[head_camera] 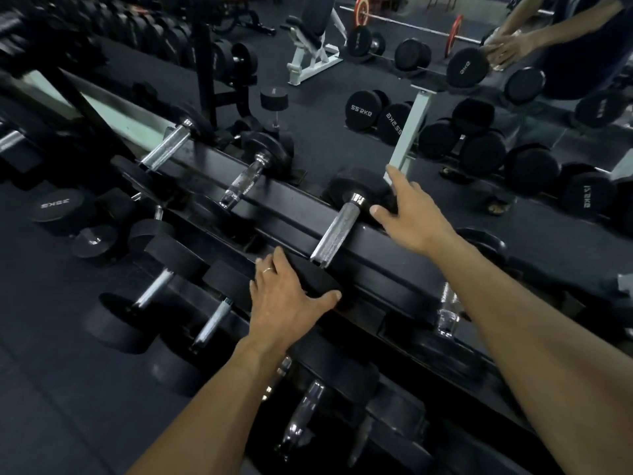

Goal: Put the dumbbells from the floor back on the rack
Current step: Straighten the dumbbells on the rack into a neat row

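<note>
A dumbbell point(337, 231) is laid across the top rail of the rack point(394, 269) at the centre of the frame, its silver handle slanting from lower left to upper right. Its near head is covered by the left hand point(291, 299), fingers spread flat over the black rubber, thumb stretched out to the right, a ring seen on one finger. Its far head is touched by the right hand point(411, 214), fingers straight along the right side, thumb pointed left near the handle's collar. Nothing is clasped by either hand. More dumbbells are seen racked in the lower tiers, lower left. A white bench point(315, 46) is reflected in the mirror, top centre.
</note>
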{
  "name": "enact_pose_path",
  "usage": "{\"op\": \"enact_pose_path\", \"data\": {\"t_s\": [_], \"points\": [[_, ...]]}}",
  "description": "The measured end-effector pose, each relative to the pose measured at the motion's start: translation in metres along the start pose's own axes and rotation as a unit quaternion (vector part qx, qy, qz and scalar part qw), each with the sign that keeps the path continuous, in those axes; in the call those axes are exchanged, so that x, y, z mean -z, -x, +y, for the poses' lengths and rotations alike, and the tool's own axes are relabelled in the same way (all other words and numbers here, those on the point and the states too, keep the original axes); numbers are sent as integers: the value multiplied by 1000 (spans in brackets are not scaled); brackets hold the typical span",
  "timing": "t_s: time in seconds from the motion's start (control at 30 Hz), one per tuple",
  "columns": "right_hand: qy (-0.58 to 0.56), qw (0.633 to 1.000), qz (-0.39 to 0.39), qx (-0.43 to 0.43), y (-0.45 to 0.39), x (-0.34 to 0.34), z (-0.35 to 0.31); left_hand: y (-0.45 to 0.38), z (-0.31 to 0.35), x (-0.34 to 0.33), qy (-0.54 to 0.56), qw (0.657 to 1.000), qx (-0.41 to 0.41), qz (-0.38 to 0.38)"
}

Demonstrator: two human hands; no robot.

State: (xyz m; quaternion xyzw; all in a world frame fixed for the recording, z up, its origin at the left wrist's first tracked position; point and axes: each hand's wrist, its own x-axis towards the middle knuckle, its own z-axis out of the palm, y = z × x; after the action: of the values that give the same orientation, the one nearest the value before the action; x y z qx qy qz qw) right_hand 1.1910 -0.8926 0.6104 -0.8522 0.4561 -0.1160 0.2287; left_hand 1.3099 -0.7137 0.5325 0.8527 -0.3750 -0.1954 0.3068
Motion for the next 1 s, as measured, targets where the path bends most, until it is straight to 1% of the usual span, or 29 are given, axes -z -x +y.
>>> {"op": "enact_pose_path", "data": {"t_s": [0.1,0.17,0.27,0.33,0.43,0.5,0.63,0.7,0.77,0.9,1.0], "points": [[17,999,29,33,29,26,20,17,15,-3,-18,998,-25,49],[19,998,46,32,44,45,38,32,30,-10,-17,996,-47,76],[42,999,29,16,62,66,65,58,56,-30,-32,991,-85,101],[58,998,2,-1,69,72,82,76,74,-47,-30,992,-92,84],[47,998,-40,-27,73,76,103,100,96,-76,-20,996,-80,30],[39,997,-66,-25,73,76,114,111,109,-96,-8,999,-49,-5],[4,995,-97,-17,68,74,128,124,123,-124,44,996,51,-56],[-25,995,-95,-28,64,73,133,125,127,-131,63,993,77,-55],[-44,994,-93,-31,61,70,137,124,129,-133,75,993,84,-45],[-35,997,-74,-14,62,69,147,121,127,-133,73,994,66,-44],[-32,997,-67,-19,69,70,158,120,123,-134,58,996,41,-48]]}}
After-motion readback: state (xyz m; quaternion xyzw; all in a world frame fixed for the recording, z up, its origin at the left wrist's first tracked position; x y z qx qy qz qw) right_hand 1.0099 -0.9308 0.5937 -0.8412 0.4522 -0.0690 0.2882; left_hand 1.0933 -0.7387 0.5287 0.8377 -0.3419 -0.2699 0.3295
